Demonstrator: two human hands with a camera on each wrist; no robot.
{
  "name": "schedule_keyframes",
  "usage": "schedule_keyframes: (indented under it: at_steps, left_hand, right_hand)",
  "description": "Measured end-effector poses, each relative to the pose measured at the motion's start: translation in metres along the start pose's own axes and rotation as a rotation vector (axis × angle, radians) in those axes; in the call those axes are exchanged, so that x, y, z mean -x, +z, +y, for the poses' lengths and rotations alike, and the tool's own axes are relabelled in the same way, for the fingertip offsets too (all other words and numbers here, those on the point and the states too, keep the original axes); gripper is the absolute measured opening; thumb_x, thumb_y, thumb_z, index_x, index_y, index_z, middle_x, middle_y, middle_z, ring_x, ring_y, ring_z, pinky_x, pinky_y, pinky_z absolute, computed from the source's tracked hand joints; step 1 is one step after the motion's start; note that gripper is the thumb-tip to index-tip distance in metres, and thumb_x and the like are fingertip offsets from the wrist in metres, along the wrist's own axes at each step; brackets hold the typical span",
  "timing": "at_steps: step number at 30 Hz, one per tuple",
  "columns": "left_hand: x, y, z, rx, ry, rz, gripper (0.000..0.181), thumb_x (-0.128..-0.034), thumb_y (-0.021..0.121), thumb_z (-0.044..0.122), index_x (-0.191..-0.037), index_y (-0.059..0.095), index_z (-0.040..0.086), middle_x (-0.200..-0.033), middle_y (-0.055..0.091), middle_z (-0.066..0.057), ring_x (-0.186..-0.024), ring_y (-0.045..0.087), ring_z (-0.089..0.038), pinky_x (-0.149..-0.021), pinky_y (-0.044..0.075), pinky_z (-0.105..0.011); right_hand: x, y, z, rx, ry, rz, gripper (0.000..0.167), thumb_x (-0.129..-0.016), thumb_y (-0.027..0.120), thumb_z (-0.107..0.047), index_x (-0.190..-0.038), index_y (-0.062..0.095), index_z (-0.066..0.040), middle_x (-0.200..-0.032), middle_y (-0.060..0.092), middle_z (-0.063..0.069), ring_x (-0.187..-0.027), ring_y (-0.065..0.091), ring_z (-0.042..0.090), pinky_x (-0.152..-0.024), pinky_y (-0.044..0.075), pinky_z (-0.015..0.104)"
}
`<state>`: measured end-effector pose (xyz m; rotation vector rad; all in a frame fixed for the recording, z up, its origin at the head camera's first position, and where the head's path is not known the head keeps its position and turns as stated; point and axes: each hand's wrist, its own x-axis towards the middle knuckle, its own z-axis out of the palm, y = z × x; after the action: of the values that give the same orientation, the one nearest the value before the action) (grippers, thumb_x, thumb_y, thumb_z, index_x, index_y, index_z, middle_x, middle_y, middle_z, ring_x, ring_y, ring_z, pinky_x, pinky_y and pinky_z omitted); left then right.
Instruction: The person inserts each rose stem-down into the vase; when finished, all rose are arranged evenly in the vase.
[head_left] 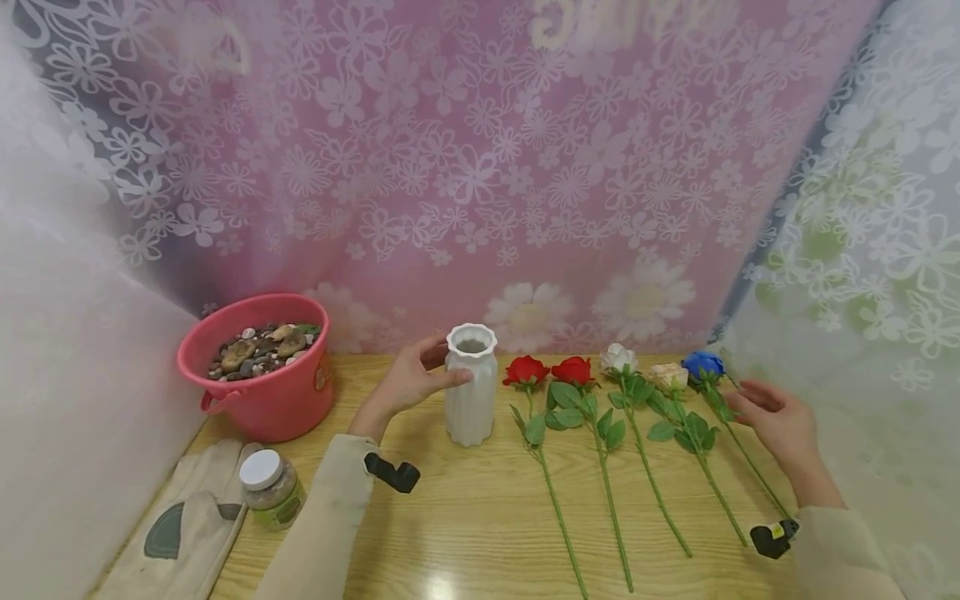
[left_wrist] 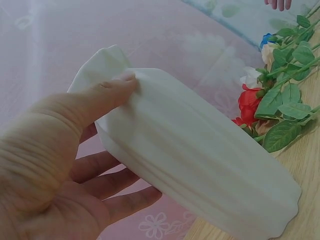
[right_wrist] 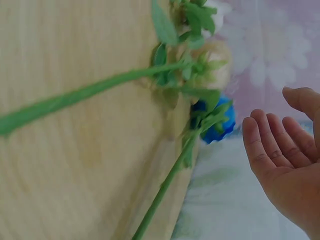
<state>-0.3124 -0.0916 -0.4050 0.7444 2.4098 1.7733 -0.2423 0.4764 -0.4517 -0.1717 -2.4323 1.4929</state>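
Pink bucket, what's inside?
In the pink bucket: stones of mixed sizes, dark and pale, plus something green near the right rim, too small to identify. Anything beneath the top layer is covered.

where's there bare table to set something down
The widest bare patch of table is in front of the white vase, between the left sleeve and the leftmost red rose. A smaller one: between bucket and left hand. Crowded: far left, with bucket, jar and gloves; back right, where white rose, cream rose and blue rose cluster.
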Motion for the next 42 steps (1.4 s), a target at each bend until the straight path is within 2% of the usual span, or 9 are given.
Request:
schedule_keyframes:
  at_steps: [8, 12, 19, 23, 26, 29, 34, 39, 42]
  left_hand:
    - [-0.002, 0.000, -0.002, 0.006, 0.007, 0.007, 0.070, -0.0917, 0.084, 0.016, -0.154, 0.053, 0.011, -0.145, 0.065, -0.017, -0.135, 0.062, -0.037, -0.111, 0.054, -0.053]
    - [-0.001, 0.001, -0.002, -0.002, -0.013, 0.010, 0.069, -0.0920, 0.084, 0.017, -0.153, 0.054, 0.012, -0.145, 0.065, -0.016, -0.136, 0.062, -0.036, -0.112, 0.053, -0.052]
    - [-0.002, 0.001, -0.001, 0.004, -0.015, 0.010, 0.071, -0.0923, 0.084, 0.015, -0.155, 0.051, 0.009, -0.148, 0.063, -0.018, -0.138, 0.060, -0.038, -0.114, 0.051, -0.055]
    - [-0.002, 0.001, -0.002, 0.009, -0.012, 0.011, 0.071, -0.0921, 0.083, 0.014, -0.155, 0.051, 0.007, -0.147, 0.063, -0.020, -0.138, 0.059, -0.039, -0.115, 0.049, -0.058]
    - [-0.001, 0.001, -0.002, 0.012, -0.004, 0.010, 0.070, -0.0921, 0.083, 0.013, -0.155, 0.051, 0.007, -0.147, 0.063, -0.020, -0.138, 0.060, -0.040, -0.115, 0.049, -0.058]
    - [0.000, 0.000, -0.002, 0.002, -0.006, 0.010, 0.071, -0.0923, 0.083, 0.014, -0.155, 0.051, 0.008, -0.147, 0.063, -0.019, -0.137, 0.060, -0.038, -0.115, 0.050, -0.056]
    - [0.001, 0.001, -0.003, -0.009, -0.025, 0.011, 0.072, -0.0925, 0.083, 0.016, -0.156, 0.050, 0.009, -0.148, 0.063, -0.017, -0.138, 0.060, -0.036, -0.115, 0.050, -0.054]
    - [0.000, 0.001, -0.003, -0.004, -0.039, 0.011, 0.074, -0.0918, 0.084, 0.017, -0.157, 0.049, 0.009, -0.148, 0.062, -0.017, -0.139, 0.060, -0.036, -0.115, 0.050, -0.054]
    - [-0.001, 0.000, -0.004, 0.004, -0.025, 0.009, 0.074, -0.0920, 0.084, 0.018, -0.157, 0.050, 0.010, -0.148, 0.063, -0.018, -0.139, 0.059, -0.037, -0.115, 0.050, -0.055]
  right_hand:
    - [0.008, -0.015, 0.022, 0.035, 0.029, -0.006, 0.028, -0.102, 0.072, -0.027, -0.129, 0.063, -0.028, -0.095, 0.065, -0.039, -0.079, 0.071, -0.010, -0.068, 0.061, 0.016]
    - [0.012, -0.022, 0.034, 0.086, 0.048, -0.029, 0.037, -0.103, 0.071, -0.029, -0.136, 0.061, -0.017, -0.094, 0.063, -0.040, -0.080, 0.071, -0.009, -0.069, 0.062, 0.020]
    - [0.014, -0.029, 0.045, 0.121, 0.126, -0.075, 0.070, -0.103, 0.070, -0.035, -0.149, 0.045, 0.011, -0.091, 0.060, -0.041, -0.082, 0.072, -0.007, -0.072, 0.065, 0.026]
    - [0.015, -0.030, 0.051, 0.093, 0.171, -0.083, 0.063, -0.103, 0.071, -0.033, -0.146, 0.051, 0.008, -0.087, 0.063, -0.038, -0.080, 0.074, -0.003, -0.071, 0.065, 0.026]
    - [0.013, -0.029, 0.057, 0.097, 0.196, -0.086, 0.066, -0.103, 0.071, -0.033, -0.148, 0.049, 0.009, -0.086, 0.064, -0.037, -0.079, 0.074, -0.002, -0.071, 0.065, 0.026]
    - [0.011, -0.029, 0.061, 0.132, 0.209, -0.096, 0.079, -0.103, 0.070, -0.035, -0.152, 0.038, 0.018, -0.085, 0.062, -0.038, -0.078, 0.073, -0.004, -0.070, 0.064, 0.026]
    - [0.011, -0.028, 0.064, 0.183, 0.232, -0.106, 0.082, -0.102, 0.071, -0.038, -0.153, 0.038, 0.017, -0.086, 0.061, -0.038, -0.077, 0.071, -0.004, -0.070, 0.064, 0.026]
    - [0.010, -0.026, 0.064, 0.277, 0.211, -0.108, 0.078, -0.101, 0.073, -0.037, -0.148, 0.043, 0.018, -0.098, 0.078, -0.003, -0.073, 0.068, -0.004, -0.067, 0.063, 0.026]
    - [0.009, -0.026, 0.063, 0.312, 0.192, -0.123, 0.075, -0.101, 0.073, -0.034, -0.145, 0.046, 0.019, -0.106, 0.079, 0.015, -0.072, 0.067, -0.005, -0.067, 0.062, 0.026]
